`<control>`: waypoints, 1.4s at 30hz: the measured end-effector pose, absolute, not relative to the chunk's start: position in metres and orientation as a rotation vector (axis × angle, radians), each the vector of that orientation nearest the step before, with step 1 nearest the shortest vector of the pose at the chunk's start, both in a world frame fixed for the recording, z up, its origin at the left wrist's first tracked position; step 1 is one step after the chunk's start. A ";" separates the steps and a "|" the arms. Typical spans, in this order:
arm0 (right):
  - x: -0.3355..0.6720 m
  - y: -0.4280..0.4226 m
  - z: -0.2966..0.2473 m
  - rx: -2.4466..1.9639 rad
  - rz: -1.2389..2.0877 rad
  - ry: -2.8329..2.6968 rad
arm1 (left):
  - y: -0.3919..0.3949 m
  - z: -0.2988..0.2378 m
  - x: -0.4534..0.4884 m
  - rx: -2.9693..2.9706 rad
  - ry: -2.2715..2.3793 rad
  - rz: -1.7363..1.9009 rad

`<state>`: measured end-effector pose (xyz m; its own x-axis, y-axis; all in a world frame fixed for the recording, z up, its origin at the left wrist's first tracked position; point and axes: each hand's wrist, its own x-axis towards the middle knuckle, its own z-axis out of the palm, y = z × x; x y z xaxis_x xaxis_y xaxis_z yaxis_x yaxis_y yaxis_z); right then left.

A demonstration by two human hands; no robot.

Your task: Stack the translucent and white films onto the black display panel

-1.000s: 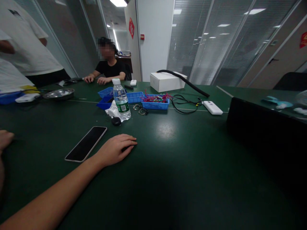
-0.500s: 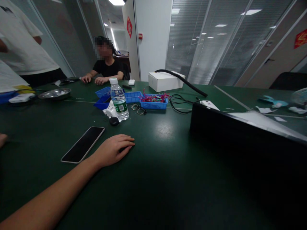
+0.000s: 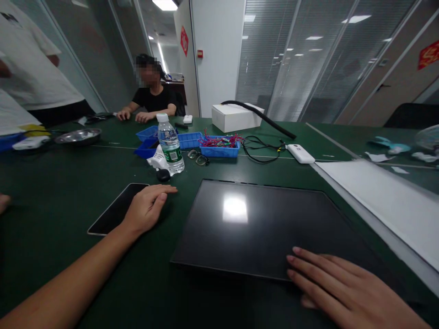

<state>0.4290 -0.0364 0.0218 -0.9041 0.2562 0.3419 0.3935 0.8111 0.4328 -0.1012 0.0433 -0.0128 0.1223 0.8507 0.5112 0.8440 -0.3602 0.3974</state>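
A large dark flat panel (image 3: 254, 224) lies face up on the green table (image 3: 51, 196) in front of me. My right hand (image 3: 343, 288) rests flat on its near right corner, fingers stretched out. My left hand (image 3: 147, 208) lies open on the table with its fingers partly over the right edge of a black phone (image 3: 113, 214). Just beyond stand a water bottle (image 3: 169, 144) and a small black round object (image 3: 163, 175).
Blue trays (image 3: 219, 148) with coloured wires, glasses (image 3: 199, 157), a black cable (image 3: 260, 148), a white device (image 3: 301, 153) and a white box (image 3: 236, 116) sit further back. A white sheet (image 3: 377, 201) lies right. One person sits opposite; another stands far left by a metal dish (image 3: 78, 135).
The dark panel came in from the right, tilted, and now lies flat on the table under my right hand. My left hand shifted left onto the phone's edge.
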 end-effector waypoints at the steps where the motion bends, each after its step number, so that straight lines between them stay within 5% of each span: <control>1: 0.421 -0.029 0.019 -0.510 -0.723 -2.725 | 0.044 -0.014 -0.101 2.350 1.749 1.051; 6: 0.448 0.038 0.014 -0.834 -0.717 -2.610 | 0.043 -0.013 -0.090 2.408 1.633 0.728; 11: 0.538 0.113 -0.010 -1.803 -0.714 -2.154 | 0.040 -0.009 -0.079 2.440 1.496 0.422; 16: 0.594 0.137 -0.045 -2.534 -0.257 -1.643 | 0.042 -0.012 -0.079 2.442 1.504 0.388; 42: 0.560 0.099 -0.005 -2.500 -0.303 -2.025 | 0.039 -0.012 -0.074 2.490 1.461 0.453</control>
<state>0.5597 0.0992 -0.0053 0.1988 0.9760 0.0886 0.9591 -0.2123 0.1870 -0.0737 0.0394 -0.0125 0.4587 0.8755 0.1521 0.8079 -0.4822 0.3388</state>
